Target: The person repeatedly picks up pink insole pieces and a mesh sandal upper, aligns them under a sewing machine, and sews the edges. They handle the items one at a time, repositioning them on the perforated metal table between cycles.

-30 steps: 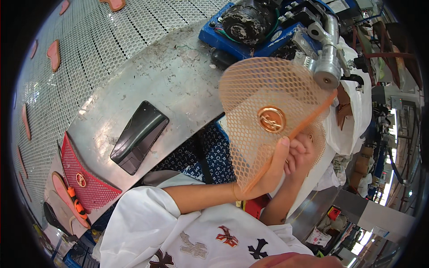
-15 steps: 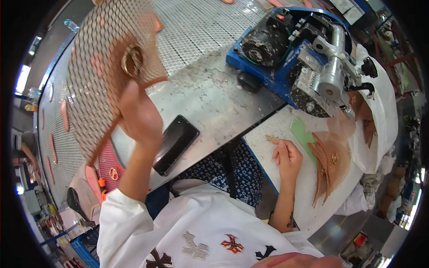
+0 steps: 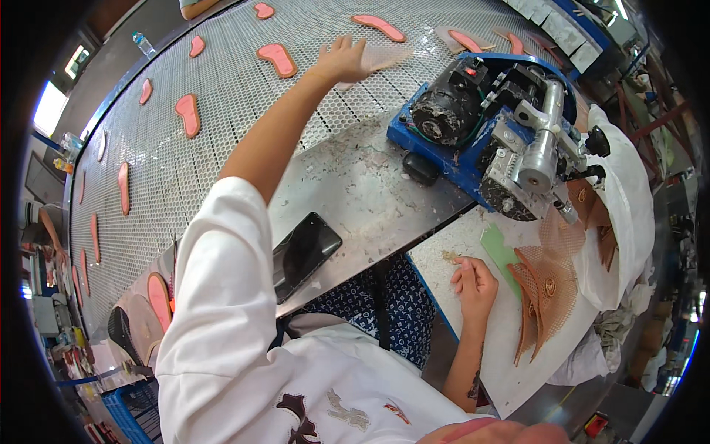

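Note:
My left hand (image 3: 344,61) reaches far out over a perforated grey work surface (image 3: 237,140), fingers stretched and apart. Right beside it shows a pale, see-through piece (image 3: 384,58), too blurred to name; no grip on it is visible. The closest shapes are pink insole-like pieces with brown rims, one (image 3: 277,61) to its left and another (image 3: 379,28) beyond it. My right hand (image 3: 475,287) rests on a white tabletop (image 3: 451,240), fingers curled in and nothing seen in them. Close to its fingertips lies a small tan scrap (image 3: 449,256). To its right are stacked brown mesh pieces (image 3: 551,303) with a gold emblem.
A blue-based machine (image 3: 488,126) with a black motor and metal cylinder stands on the metal table edge. A black phone (image 3: 307,251) lies there too. A green piece (image 3: 499,248) sits by the mesh stack. A white bag (image 3: 625,207) hangs at the right. More pink pieces lie across the perforated surface.
The large brown mesh piece with a gold ring emblem is gone from my left hand. That hand has moved away from me and to the right. My right hand stays put.

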The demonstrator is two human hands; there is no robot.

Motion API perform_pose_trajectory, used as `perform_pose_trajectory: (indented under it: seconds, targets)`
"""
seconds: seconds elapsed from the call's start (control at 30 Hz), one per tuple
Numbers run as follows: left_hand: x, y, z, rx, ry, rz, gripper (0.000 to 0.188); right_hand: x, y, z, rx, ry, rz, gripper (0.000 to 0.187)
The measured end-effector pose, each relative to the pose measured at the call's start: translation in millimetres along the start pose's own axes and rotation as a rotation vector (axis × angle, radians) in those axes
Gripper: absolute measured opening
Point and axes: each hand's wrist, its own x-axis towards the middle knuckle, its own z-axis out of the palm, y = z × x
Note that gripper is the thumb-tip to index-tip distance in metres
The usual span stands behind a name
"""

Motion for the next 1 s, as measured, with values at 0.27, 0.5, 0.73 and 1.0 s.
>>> perform_pose_trajectory:
  seconds: [0.27, 0.5, 0.73, 1.0]
  targets:
    - [-169.4, -168.1, 2.0, -0.161, 0.035, 0.336, 0.055, 0.5, -8.9, 10.4, 0.029, -0.117, -0.015, 0.018]
    - [-242.7, -246.1, 32.7, -0.223, -0.064, 0.310, 0.051, 64.5, -136.0, 140.6, -0.178, -0.575, -0.586, 0.014]
    - [-243.6, -249.8, 28.6, -0.257, -0.059, 0.296, 0.054, 319.2, -172.9, 318.8, -0.346, -0.118, -0.938, 0.032]
    - [-242.0, -245.8, 36.8, -0.396, 0.065, 0.263, 0.046, 535.1, -83.0, 253.3, -1.300, -0.178, -0.535, 0.063]
